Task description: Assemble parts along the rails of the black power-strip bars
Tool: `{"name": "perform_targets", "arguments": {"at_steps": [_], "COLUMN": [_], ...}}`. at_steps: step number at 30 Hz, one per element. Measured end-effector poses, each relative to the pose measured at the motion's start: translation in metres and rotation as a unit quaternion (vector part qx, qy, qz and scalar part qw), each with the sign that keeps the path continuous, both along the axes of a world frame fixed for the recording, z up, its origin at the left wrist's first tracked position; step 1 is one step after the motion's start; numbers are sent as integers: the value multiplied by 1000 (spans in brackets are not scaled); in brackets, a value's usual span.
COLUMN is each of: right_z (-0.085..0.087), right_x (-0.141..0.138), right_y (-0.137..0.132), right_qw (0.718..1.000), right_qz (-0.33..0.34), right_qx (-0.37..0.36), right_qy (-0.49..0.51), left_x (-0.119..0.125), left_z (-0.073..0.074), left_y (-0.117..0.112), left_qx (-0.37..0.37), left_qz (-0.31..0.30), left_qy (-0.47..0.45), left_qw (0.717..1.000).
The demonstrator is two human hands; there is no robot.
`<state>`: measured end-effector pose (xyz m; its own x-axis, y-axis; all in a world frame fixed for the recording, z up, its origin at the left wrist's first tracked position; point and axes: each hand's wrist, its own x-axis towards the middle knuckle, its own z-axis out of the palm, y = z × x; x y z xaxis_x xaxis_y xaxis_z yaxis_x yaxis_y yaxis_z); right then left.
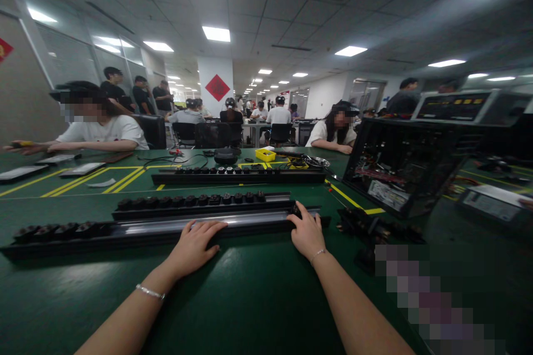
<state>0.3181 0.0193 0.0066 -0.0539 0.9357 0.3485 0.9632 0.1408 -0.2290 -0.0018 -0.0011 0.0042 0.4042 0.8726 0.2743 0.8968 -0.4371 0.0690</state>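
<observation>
A long black power strip (137,230) with a silver channel and a row of sockets lies across the green table (250,299) in front of me. My left hand (195,244) rests on its middle, fingers spread flat over the near edge. Near the strip's right end, my right hand (307,230) has its fingers curled over the strip. Both wrists wear thin bracelets.
Two more black strips (200,202) (237,176) lie behind the first. An open computer case (400,169) stands at the right, black parts (366,227) beside it. A yellow tray (265,154) sits farther back. Other people sit at the far edge and beyond.
</observation>
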Motion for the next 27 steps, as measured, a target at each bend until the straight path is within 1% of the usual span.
{"name": "perform_targets", "arguments": {"at_steps": [9,17,22,27], "right_z": [5,6,7,5], "right_x": [-4,-4,0,3], "right_y": [-1,-2,-1,1], "right_qw": [1000,999,998,998], "right_qz": [-14,-29,-59,-62], "right_qx": [-22,-16,-24,-19], "right_qy": [0,2,11,9], "left_x": [0,0,0,0], "left_z": [-1,0,1,0], "left_y": [-1,-1,-1,-1], "left_qx": [4,-2,-5,-8], "left_qz": [0,5,2,1], "left_qy": [-4,0,-6,-6], "left_qw": [1000,1000,1000,1000]}}
